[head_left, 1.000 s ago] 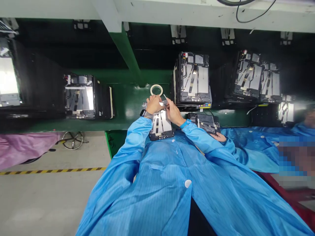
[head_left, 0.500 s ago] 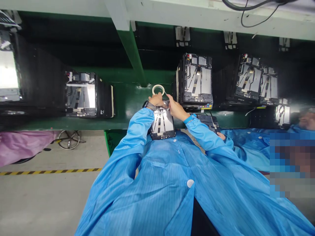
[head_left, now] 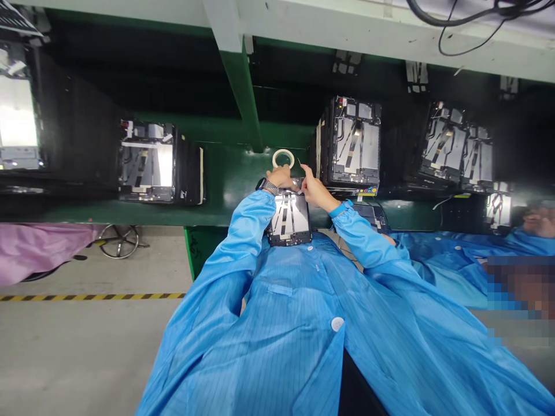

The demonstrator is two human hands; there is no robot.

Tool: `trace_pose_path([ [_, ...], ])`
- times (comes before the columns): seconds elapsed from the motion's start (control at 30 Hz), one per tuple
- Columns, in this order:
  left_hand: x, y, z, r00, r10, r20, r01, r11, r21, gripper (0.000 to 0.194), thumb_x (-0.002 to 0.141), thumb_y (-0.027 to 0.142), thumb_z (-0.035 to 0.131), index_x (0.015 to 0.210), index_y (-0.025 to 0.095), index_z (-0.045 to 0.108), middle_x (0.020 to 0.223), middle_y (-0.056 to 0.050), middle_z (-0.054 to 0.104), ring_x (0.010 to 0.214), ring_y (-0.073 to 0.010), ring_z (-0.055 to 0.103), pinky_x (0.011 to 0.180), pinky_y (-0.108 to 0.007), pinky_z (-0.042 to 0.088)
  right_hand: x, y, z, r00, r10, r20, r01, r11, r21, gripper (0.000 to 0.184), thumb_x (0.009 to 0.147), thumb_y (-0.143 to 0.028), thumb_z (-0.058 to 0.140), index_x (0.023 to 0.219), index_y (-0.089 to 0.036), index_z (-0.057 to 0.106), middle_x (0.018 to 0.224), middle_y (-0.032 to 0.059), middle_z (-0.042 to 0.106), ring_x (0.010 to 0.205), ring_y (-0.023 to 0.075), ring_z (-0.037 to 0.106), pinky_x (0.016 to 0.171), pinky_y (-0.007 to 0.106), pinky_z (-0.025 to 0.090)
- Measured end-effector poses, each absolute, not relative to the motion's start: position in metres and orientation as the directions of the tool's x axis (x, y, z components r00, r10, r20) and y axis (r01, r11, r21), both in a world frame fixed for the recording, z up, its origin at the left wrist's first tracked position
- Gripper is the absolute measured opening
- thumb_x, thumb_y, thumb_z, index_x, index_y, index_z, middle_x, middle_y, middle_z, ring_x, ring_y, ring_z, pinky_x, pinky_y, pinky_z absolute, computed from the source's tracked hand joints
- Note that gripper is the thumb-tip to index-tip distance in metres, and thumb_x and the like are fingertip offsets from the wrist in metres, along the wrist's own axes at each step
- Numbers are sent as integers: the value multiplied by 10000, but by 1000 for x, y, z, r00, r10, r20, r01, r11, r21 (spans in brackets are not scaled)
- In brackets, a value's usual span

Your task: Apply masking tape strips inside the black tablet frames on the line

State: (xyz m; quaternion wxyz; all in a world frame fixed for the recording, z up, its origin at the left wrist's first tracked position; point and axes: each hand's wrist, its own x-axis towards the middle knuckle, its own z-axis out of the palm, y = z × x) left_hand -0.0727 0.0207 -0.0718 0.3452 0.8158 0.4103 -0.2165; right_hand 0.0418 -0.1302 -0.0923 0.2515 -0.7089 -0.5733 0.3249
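Observation:
An opened tablet-like device [head_left: 289, 219] with silver plates and dark flex strips lies on the green bench right in front of me. My left hand [head_left: 281, 176] rests curled on its far edge. My right hand [head_left: 315, 190] sits at the far right corner, fingers pinched round a thin pointed tool, likely tweezers, whose tip sticks up. A white tape roll [head_left: 283, 158] lies just beyond both hands. I wear a blue coat, a watch on the left wrist and a blue band on the right.
Stacks of similar opened devices stand on the bench: one at the left [head_left: 150, 163], one right of my hands [head_left: 353, 144], more at the far right [head_left: 459, 153]. Another device [head_left: 372, 214] lies by a co-worker's blue sleeve [head_left: 433, 254]. A green post [head_left: 243, 92] rises behind.
Both hands have shifted slightly farther along the device toward its far edge. The view has moved a little, so the bench things sit a bit to the right.

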Motion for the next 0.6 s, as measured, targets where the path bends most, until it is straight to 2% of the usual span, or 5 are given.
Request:
trace_pose_path([
  [0.2,-73,24,-83,586,524,-618,809,-420,411,1036,484,560,1024,1368,207,615,1427,-201,636,1422,-432,510,1160,-561,371,39,-132,-104,203,965,-165,644,-259,-720,886,882,-167,581,1685,-229,212,946,57,687,883,277,657,926,473,557],
  [0.47,-73,23,-86,596,510,-620,798,-460,389,1061,511,628,995,1399,199,604,1456,-217,617,1434,-448,496,1170,-605,364,35,-132,-104,241,956,-166,628,-284,-724,836,933,-260,592,1687,-261,231,1086,105,715,958,306,686,950,532,563],
  [0.6,-73,22,-79,589,496,-638,802,-454,388,1047,534,617,988,1417,215,595,1489,-207,599,1455,-443,477,1179,-584,360,34,-133,-100,242,956,-167,608,-284,-741,818,957,-341,587,1693,-244,245,1087,108,720,976,310,693,938,511,569],
])
